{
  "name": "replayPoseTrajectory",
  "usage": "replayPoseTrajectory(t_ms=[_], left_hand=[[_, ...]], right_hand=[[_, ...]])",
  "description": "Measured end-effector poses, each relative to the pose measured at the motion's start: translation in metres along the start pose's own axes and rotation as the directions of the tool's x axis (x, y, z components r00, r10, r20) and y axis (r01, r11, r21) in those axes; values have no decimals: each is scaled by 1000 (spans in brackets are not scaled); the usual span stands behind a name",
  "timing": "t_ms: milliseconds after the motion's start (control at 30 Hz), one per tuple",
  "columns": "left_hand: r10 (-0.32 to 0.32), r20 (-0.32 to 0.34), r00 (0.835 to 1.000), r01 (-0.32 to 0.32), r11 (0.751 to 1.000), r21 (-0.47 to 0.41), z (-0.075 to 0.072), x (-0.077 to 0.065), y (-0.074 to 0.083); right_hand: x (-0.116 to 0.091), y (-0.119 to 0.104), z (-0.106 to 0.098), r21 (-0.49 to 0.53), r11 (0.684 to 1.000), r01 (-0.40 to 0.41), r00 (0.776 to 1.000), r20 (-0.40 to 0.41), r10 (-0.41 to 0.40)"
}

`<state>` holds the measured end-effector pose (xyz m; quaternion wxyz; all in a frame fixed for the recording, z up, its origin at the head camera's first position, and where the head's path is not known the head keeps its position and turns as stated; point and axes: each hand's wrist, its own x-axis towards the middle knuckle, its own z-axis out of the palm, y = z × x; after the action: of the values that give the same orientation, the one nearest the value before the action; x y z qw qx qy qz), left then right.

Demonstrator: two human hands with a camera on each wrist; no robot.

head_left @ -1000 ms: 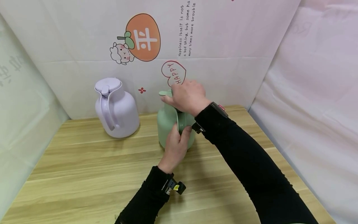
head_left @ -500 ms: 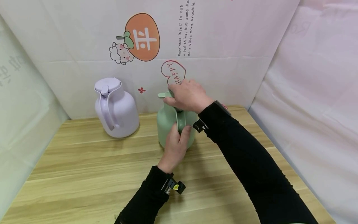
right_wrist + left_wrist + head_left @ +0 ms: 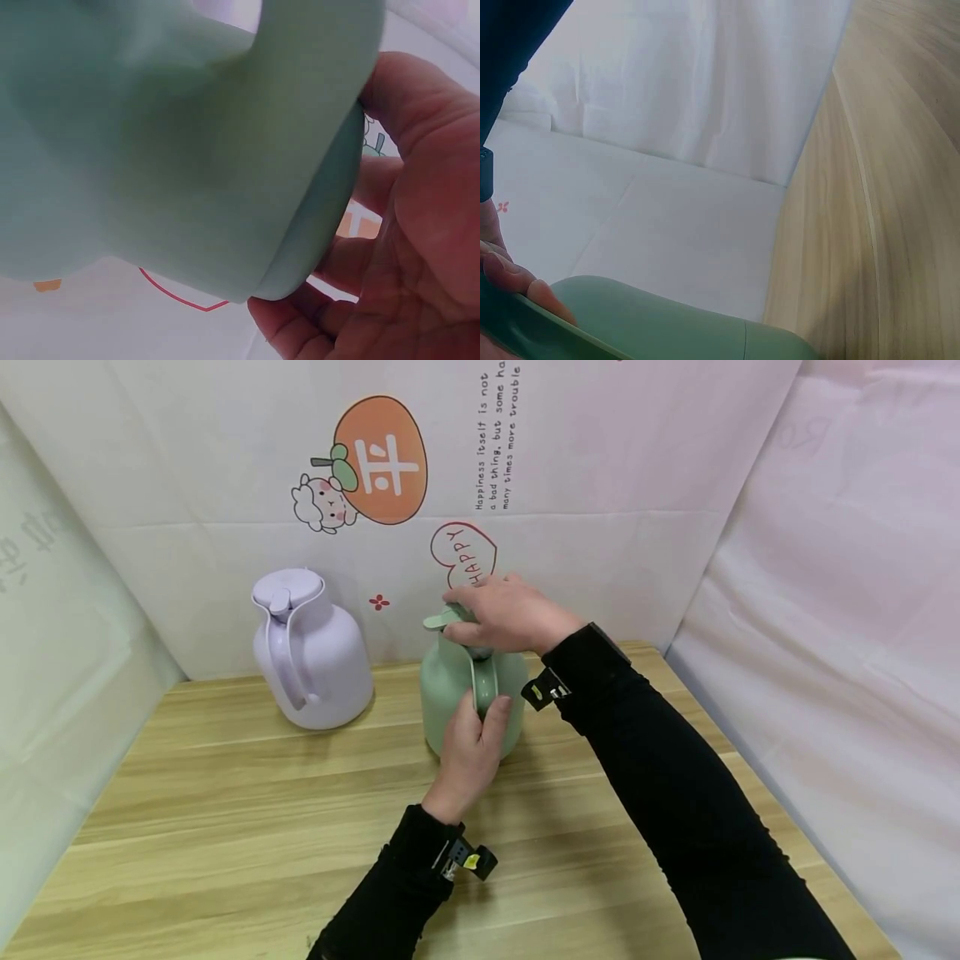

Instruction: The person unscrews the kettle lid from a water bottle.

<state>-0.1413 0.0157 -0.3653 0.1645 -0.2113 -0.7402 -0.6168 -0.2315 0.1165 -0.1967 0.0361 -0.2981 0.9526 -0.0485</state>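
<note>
Woodgrain tabletop, rounded pale-green jug

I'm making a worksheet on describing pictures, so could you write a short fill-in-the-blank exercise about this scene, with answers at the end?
1. The right hand is on the lid of the held jug, whose colour is ____.
2. The left hand grips the held jug by its ____.
3. The other jug on the table is coloured ____.
4. The red heart contains the word ____.

Missing words: green; handle; purple; HAPPY.
</note>
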Motion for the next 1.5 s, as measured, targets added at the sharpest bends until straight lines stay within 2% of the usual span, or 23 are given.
replayPoseTrajectory(t_ms=[233, 667, 967, 1100, 1200, 1267, 1367, 1433, 1500], left_hand=[[-8, 5, 1000, 8, 1000, -13, 0, -1, 1], [-19, 20, 1000, 19, 1000, -8, -1, -2, 0], [-4, 20, 1000, 4, 1000, -7, -1, -2, 0], [13, 20, 1000, -13, 1000, -12, -1, -2, -1], [27, 31, 999, -27, 999, -23, -1, -2, -2], [27, 36, 999, -26, 999, -21, -2, -2, -2], [15, 41, 999, -14, 1000, -17, -1, -3, -3], [6, 40, 999, -5, 1000, -13, -1, -3, -3], [1, 38, 999, -1, 1000, -8, -1, -3, -4]], right_hand=[[-1, 5, -3, 74, 996, 55, 998, 11, -56], [-1, 10, -7, 213, 971, 106, 991, 57, -121], [-4, 8, -13, 295, 953, 68, 992, 85, -97], [-8, -1, -20, 287, 958, 9, 998, 53, -25], [-10, -16, -21, 173, 978, -118, 993, -1, 120], [-10, -27, -18, 71, 968, -240, 970, -30, 242], [-8, -39, -12, -49, 927, -373, 927, -74, 369], [-6, -43, -9, -87, 909, -408, 912, -86, 401], [-5, -44, -7, -105, 904, -414, 909, -89, 406]])
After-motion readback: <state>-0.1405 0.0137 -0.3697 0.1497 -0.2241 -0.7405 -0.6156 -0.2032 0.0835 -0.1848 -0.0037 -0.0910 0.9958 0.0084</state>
